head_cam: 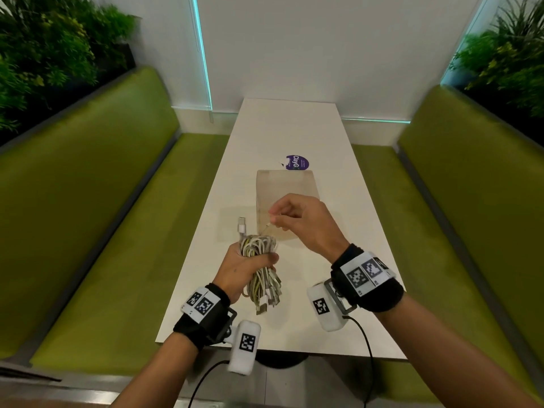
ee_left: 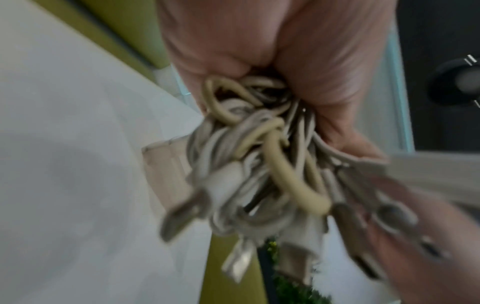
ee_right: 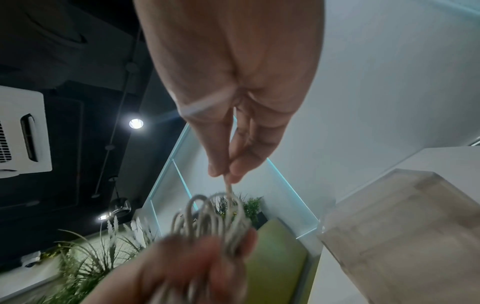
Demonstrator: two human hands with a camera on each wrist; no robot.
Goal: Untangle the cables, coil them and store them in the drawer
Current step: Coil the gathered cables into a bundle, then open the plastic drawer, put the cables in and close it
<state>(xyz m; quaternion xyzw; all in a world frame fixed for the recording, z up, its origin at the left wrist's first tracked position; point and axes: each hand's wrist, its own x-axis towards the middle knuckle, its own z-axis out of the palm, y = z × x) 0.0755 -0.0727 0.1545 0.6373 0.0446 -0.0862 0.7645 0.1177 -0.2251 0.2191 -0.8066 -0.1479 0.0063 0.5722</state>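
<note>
Nearest, at 6 o'clock over the table's (head_cam: 206,304) front edge, the left hand (head_cam: 241,269) held the bundle of cables (head_cam: 260,266) upright, fingers and thumb curled tight round its middle, loops sticking out on top and plugs hanging below. One plug (head_cam: 242,224) stood up at 11 o'clock from the bundle. Just past it, toward 1 o'clock, the right hand (head_cam: 297,219) was raised, wrist cocked, thumb and forefinger pinching one thin strand (ee_right: 228,186) that ran down into the loops; the other fingers were tucked in. The step was likely pulling one cable free, so untangling looked barely started. Risk: a hard pull could cinch a knot deeper inside the fist, since the left grip squeezed all the strands together. The pinch was small, so the strand could slip out of the fingertips. If the left grip loosened, the hanging plugs could drag the whole bundle onto the table or off its front edge. Farther out at 12 o'clock sat the clear plastic drawer box (head_cam: 287,201) on the table, apart from both hands; whether it was open I could not tell. Beyond it a purple sticker (head_cam: 297,162), green benches (head_cam: 88,201) either side.
</note>
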